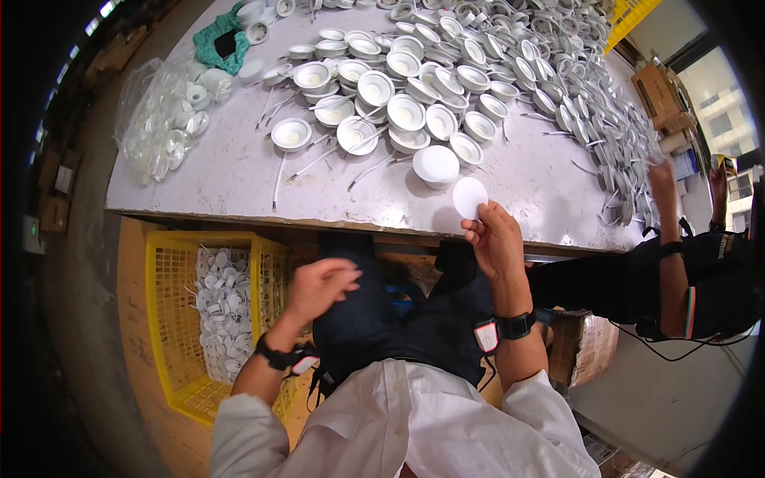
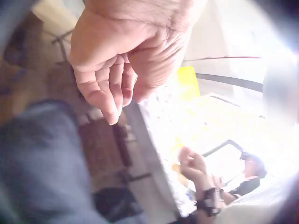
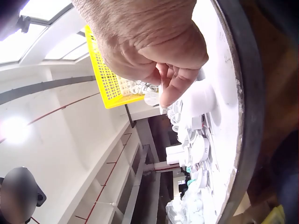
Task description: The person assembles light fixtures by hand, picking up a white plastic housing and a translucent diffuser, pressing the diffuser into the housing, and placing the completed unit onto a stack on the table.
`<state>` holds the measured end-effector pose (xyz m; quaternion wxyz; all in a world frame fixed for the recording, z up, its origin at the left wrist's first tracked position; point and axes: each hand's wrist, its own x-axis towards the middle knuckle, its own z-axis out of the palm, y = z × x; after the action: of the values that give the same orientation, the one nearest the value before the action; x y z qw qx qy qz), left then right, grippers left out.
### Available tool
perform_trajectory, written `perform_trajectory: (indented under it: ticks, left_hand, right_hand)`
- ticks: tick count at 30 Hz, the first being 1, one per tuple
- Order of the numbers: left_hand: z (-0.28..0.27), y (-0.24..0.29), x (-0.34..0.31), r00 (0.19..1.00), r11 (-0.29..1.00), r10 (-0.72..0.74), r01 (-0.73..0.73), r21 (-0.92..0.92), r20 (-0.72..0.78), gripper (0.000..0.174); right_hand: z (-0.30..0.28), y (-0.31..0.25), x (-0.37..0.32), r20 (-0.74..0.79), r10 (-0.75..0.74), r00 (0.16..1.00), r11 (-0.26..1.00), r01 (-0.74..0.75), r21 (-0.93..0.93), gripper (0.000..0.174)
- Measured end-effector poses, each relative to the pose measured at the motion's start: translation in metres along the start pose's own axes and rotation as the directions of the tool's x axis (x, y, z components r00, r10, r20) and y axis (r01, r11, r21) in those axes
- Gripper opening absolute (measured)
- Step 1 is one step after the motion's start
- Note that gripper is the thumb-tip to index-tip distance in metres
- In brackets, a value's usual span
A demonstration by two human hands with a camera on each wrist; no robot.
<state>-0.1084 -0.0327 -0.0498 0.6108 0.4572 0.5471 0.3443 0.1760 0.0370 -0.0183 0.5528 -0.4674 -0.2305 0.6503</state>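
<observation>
My right hand (image 1: pixel 500 240) pinches a thin white round disc (image 1: pixel 469 197) between thumb and fingers, just over the table's front edge. In the right wrist view the disc (image 3: pixel 162 97) appears edge-on at the fingertips. Right behind it on the table is a white round lamp housing (image 1: pixel 436 165) with a smooth white face on top. My left hand (image 1: pixel 323 288) hangs over my lap, fingers loosely bent and holding nothing. Several cup-shaped white lamp housings (image 1: pixel 357 135) with short wires lie beyond, most facing up.
Many more lamp housings (image 1: pixel 550 88) are heaped at the back and right of the table (image 1: pixel 239 179). A clear plastic bag (image 1: pixel 151 119) and green cloth (image 1: pixel 219 40) lie left. A yellow crate (image 1: pixel 159 319) of small white parts stands below. Another person's arm (image 1: pixel 669 239) reaches in from the right.
</observation>
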Motion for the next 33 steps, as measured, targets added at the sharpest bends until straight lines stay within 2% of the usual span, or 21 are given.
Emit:
perform_trajectory:
  ticks: [1,3,5,8,12,15,17,18,19,20,21,23,24,25,27,28,30,31,33]
  left_hand:
    - [0.024,0.022,0.011,0.995,0.996,0.064,-0.06,-0.058,0.072,0.02]
    - [0.067,0.052,0.033,0.989,0.979,0.122,-0.106,-0.176,0.084,0.022]
    - [0.1,0.07,0.054,0.978,0.984,0.176,-0.173,-0.039,0.114,0.022]
    - [0.127,0.075,0.078,0.974,0.988,0.122,-0.138,0.07,0.193,0.023]
    - [0.141,0.083,0.082,0.955,0.996,0.013,-0.038,0.08,0.297,0.021]
    - [0.154,0.079,0.087,0.939,0.992,0.082,-0.11,0.067,0.335,0.02]
    - [0.163,0.081,0.088,0.917,0.915,0.29,-0.35,0.202,0.274,0.014]
    - [0.167,0.078,0.095,0.916,0.913,0.291,-0.352,0.204,0.278,0.014]
    - [0.171,0.072,0.103,0.722,0.63,0.6,-0.692,0.352,0.346,0.016]
    - [0.176,0.072,0.109,0.42,0.211,0.781,-0.873,0.439,0.461,0.019]
    - [0.181,0.072,0.11,0.42,0.209,0.779,-0.874,0.438,0.466,0.019]
    - [0.197,0.075,0.111,0.426,0.195,0.715,-0.883,0.427,0.554,0.027]
    - [0.204,0.073,0.117,0.401,0.196,0.721,-0.9,0.388,0.565,0.034]
    - [0.212,0.075,0.121,0.396,0.195,0.718,-0.904,0.381,0.572,0.034]
    - [0.229,0.086,0.126,0.49,0.358,0.689,-0.871,0.337,0.534,0.046]
    - [0.239,0.085,0.134,0.488,0.36,0.686,-0.872,0.331,0.539,0.046]
    - [0.265,0.083,0.158,0.546,0.41,0.708,-0.834,0.369,0.448,0.06]
    - [0.279,0.083,0.173,0.543,0.41,0.706,-0.837,0.362,0.454,0.06]
    - [0.308,0.084,0.204,0.514,0.28,0.762,-0.81,0.515,0.394,0.068]
  right_hand:
    - [-0.001,0.0,-0.005,0.01,0.015,1.0,1.0,-0.015,0.011,0.014]
    - [-0.002,0.004,-0.014,0.002,0.007,1.0,1.0,-0.007,-0.013,0.014]
    - [-0.004,0.007,-0.024,-0.012,-0.004,1.0,0.999,0.004,-0.036,0.013]
    - [-0.013,0.009,-0.035,0.008,-0.051,0.999,0.995,0.052,-0.085,0.013]
    - [-0.041,0.005,-0.035,-0.04,-0.088,0.995,0.993,0.084,-0.083,0.015]
    - [-0.054,-0.001,-0.03,-0.028,-0.122,0.992,0.988,0.119,-0.099,0.018]
    - [-0.058,-0.012,-0.031,-0.209,-0.105,0.972,0.99,0.082,-0.116,0.019]
    - [-0.068,-0.015,-0.029,-0.211,-0.108,0.972,0.99,0.086,-0.113,0.019]
    - [-0.083,-0.019,-0.028,-0.156,0.006,0.988,1.0,-0.011,-0.028,0.019]
    - [-0.093,-0.021,-0.026,-0.09,0.117,0.989,0.992,-0.113,0.051,0.019]
    - [-0.098,-0.019,-0.025,-0.092,0.117,0.989,0.992,-0.112,0.056,0.019]
    - [-0.107,-0.019,-0.025,0.001,0.032,0.999,0.994,-0.032,0.105,0.018]
    - [-0.113,-0.021,-0.026,-0.006,0.028,1.0,0.994,-0.027,0.11,0.018]
    - [-0.119,-0.025,-0.027,-0.069,-0.031,0.997,0.996,0.036,0.077,0.018]
    - [-0.135,-0.03,-0.024,-0.139,-0.091,0.986,0.994,0.098,0.044,0.018]
    - [-0.146,-0.031,-0.022,-0.243,-0.143,0.959,0.989,0.144,-0.014,0.018]
    - [-0.163,-0.038,-0.02,-0.38,-0.222,0.898,0.975,0.206,-0.082,0.018]
    - [-0.171,-0.042,-0.02,-0.388,-0.224,0.894,0.975,0.209,-0.082,0.018]
    - [-0.182,-0.049,-0.022,-0.387,-0.265,0.883,0.962,0.268,-0.047,0.017]
